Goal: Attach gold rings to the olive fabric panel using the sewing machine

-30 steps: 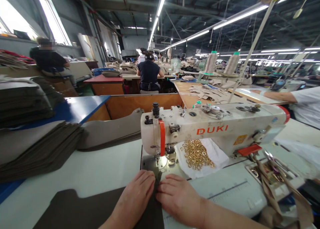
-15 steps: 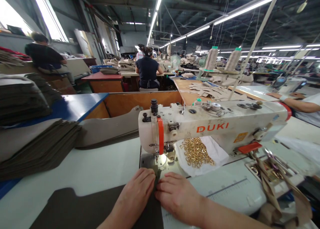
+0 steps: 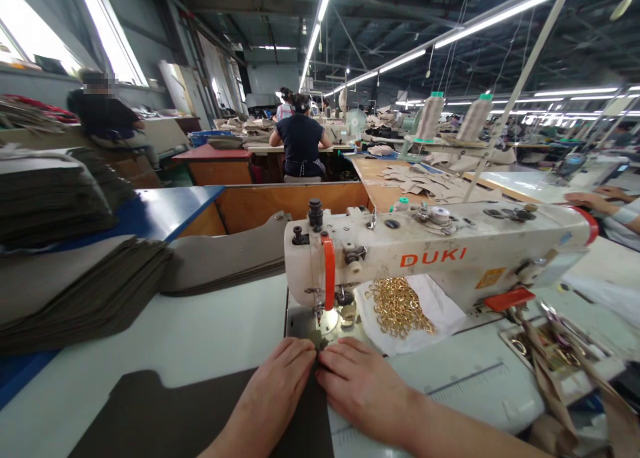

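Observation:
A dark grey-brown fabric panel [image 3: 200, 405] lies on the pale sewing table, its far end close to the presser foot of the sewing machine [image 3: 430, 258]. Pinched fingers of my left hand [image 3: 280, 385] grip the panel's far edge just in front of the needle. Beside it, almost touching, my right hand [image 3: 357, 388] has its fingers closed on the same edge from the right. The fingertips hide the exact bit of cloth held. A lamp lights the needle plate [image 3: 330, 321] right beyond both hands.
Gold metal rings [image 3: 400, 305] lie heaped on white cloth [image 3: 440, 305] under the machine arm. A parts tray [image 3: 550, 351] with tan straps [image 3: 545, 385] stands at right. Stacked panels [image 3: 80, 291] fill the left side. A co-worker [image 3: 300, 138] sits ahead; another person's forearm shows at right.
The camera view has turned slightly left, so the scene sits a little farther right. Both hands remain at the panel's edge before the needle, with fingertips only slightly shifted.

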Demonstrator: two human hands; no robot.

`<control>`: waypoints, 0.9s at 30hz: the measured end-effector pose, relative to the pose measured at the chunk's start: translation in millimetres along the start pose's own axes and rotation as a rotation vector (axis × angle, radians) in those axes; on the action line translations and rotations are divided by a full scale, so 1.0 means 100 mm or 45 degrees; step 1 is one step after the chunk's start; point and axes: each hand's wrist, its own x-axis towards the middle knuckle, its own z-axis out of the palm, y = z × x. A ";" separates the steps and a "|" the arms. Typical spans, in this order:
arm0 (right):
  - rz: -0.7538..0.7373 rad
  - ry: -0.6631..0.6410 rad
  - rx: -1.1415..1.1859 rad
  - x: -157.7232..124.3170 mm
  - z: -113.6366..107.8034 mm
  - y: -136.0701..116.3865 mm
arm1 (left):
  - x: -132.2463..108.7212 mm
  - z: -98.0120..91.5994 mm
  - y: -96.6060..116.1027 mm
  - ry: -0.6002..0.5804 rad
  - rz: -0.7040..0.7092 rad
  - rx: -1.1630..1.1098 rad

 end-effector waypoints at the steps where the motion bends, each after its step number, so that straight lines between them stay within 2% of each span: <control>1: -0.005 0.005 -0.008 0.01 0.01 0.01 | 0.00 -0.01 0.01 -0.002 0.005 0.005; 5: -0.039 0.013 -0.034 0.01 0.07 0.04 | 0.02 -0.04 0.03 -0.008 0.015 0.031; 10: -0.060 -0.002 -0.084 -0.02 0.09 0.02 | 0.02 -0.06 0.03 0.054 0.051 0.055; 15: -0.065 0.032 -0.064 0.00 0.13 0.05 | 0.04 -0.07 0.00 0.085 0.010 0.069; 19: -0.042 0.078 -0.077 0.07 0.16 0.13 | 0.13 -0.03 -0.08 0.059 0.032 0.041; 24: 0.032 0.032 -0.070 0.14 0.19 0.25 | 0.25 0.04 -0.23 0.029 0.070 0.051; 27: 0.067 0.084 -0.086 0.17 0.20 0.29 | 0.29 0.07 -0.30 0.015 0.091 0.063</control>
